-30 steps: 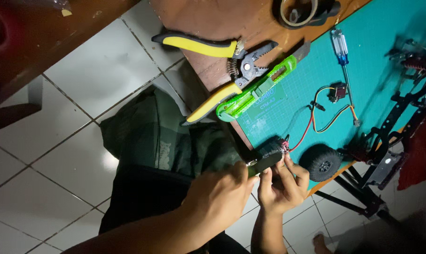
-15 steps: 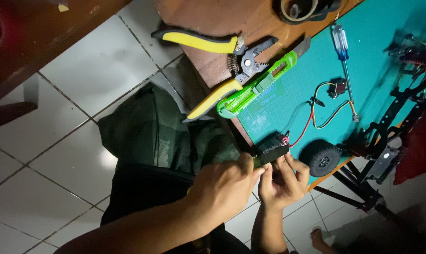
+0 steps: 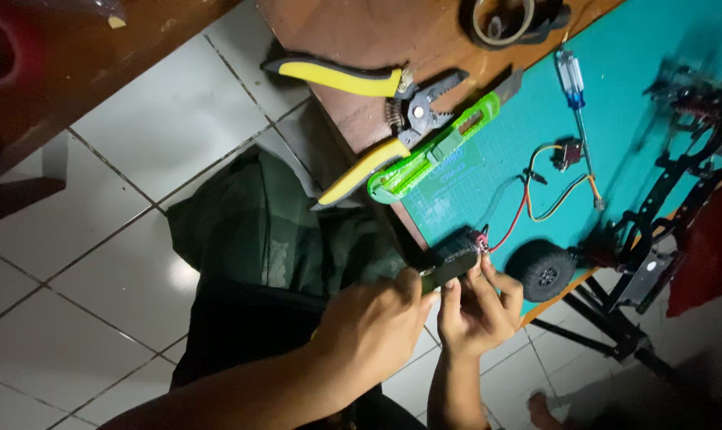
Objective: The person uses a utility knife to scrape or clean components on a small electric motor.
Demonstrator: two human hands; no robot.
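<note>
While both my hands meet at the near edge of the table [image 3: 353, 48], my left hand [image 3: 373, 326] pinches a small dark part [image 3: 450, 267] at its near end and my right hand [image 3: 480, 306] props it from below with raised fingertips. Dim light hides what the part is; red and black wires [image 3: 514, 227] run from its far end onto the teal mat [image 3: 616, 103]. A black wheel [image 3: 542, 269] sits just beside my right hand. Yellow-handled pliers [image 3: 361, 80] and a green knife [image 3: 440, 147] lie farther up. On the right, a dark frame [image 3: 663, 191] is blurred and cut off.
</note>
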